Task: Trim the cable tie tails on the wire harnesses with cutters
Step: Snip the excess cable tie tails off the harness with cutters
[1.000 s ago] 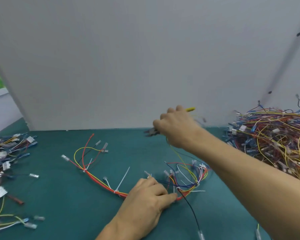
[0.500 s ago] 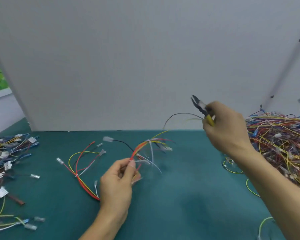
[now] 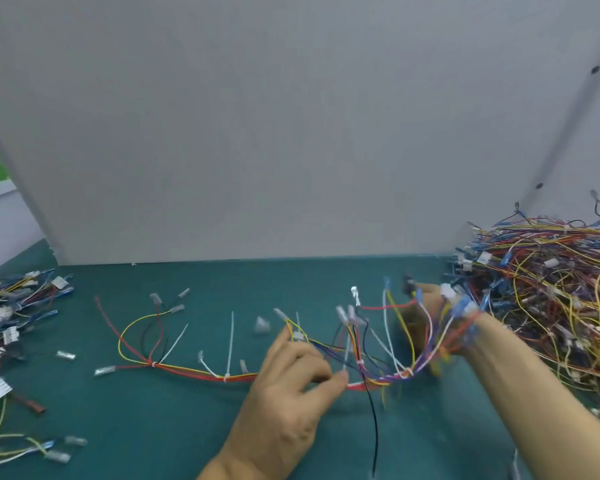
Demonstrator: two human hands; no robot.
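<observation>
Spreading the lifted wire harness (image 3: 201,372) flat on the mat (image 3: 153,427), the left hand (image 3: 291,386) now pinches its middle. The right hand (image 3: 426,323) has dropped to its right end, grip indeterminable through blur. Tie tails (image 3: 230,341) stand untrimmed left of the pinch.

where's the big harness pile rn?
Head view, far right: the harness pile sits on the green mat against the grey backboard, just right of the right hand.

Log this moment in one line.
left hand: holds harness | right hand: blurred, among harness wires | tie tails: untrimmed
</observation>
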